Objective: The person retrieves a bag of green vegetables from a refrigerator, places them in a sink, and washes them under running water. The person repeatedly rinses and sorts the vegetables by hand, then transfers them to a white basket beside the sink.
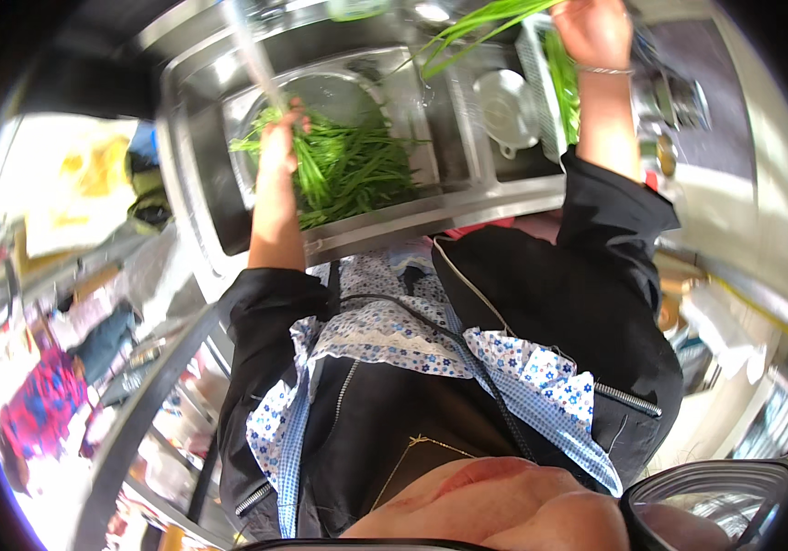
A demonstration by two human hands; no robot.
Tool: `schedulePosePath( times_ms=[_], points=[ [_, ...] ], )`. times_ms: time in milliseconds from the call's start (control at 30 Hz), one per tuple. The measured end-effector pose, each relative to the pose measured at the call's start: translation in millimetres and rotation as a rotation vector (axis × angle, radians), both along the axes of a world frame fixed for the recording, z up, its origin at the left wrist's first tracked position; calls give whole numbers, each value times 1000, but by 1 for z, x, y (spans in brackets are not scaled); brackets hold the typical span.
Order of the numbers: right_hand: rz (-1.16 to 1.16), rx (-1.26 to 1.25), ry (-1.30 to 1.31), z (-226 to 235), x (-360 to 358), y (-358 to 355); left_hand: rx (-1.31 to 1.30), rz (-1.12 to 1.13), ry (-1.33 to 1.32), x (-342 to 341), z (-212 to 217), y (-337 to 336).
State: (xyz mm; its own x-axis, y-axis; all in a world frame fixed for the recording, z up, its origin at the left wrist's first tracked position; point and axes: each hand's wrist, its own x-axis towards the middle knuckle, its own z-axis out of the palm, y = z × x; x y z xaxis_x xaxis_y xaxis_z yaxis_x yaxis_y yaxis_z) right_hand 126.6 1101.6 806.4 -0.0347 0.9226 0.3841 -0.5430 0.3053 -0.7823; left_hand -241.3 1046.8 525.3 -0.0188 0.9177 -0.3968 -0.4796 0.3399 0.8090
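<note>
My left hand (280, 142) is at the left sink bowl, its fingers closed around part of a bunch of long, thin green leafy stalks (353, 170). The bunch lies over a round metal basin (339, 96) with water in it. A pale, blurred streak (252, 50), spout or water, comes down from above to this hand. At the upper right, my right hand (594, 32) is closed on a few long green stalks (481, 23), whose tips trail left over the sink. Part of the right hand is cut off by the upper edge.
A white, round dish-like vessel with a small handle (507, 110) sits in the right sink bowl. Beside it stands a white slotted basket (541, 78) with more greens (561, 87). The steel sink rim (431, 219) runs close to my body. Metal pots (679, 101) stand right of my forearm.
</note>
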Motion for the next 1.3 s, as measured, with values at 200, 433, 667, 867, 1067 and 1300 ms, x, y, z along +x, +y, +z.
schedulePosePath(
  times_ms=[200, 433, 667, 867, 1067, 1300],
  points=[
    [-322, 134, -438, 102, 127, -41, 54, 60, -135, 27, -5, 20],
    [-448, -476, -1001, 25, 224, -6, 107, 91, -141, 14, -15, 8],
    [-334, -801, -1290, -184, 259, 66, -35, 111, -272, 4, 1, -5],
    [-1009, -462, -1462, -197, 189, 57, 143, 62, -26, -34, -7, -24],
    [127, -532, -791, -237, -62, -56, -108, 122, -217, -44, 11, -68],
    [399, -556, -579, -266, -319, -74, -93, 118, -42, -75, 27, -95]
  ],
)
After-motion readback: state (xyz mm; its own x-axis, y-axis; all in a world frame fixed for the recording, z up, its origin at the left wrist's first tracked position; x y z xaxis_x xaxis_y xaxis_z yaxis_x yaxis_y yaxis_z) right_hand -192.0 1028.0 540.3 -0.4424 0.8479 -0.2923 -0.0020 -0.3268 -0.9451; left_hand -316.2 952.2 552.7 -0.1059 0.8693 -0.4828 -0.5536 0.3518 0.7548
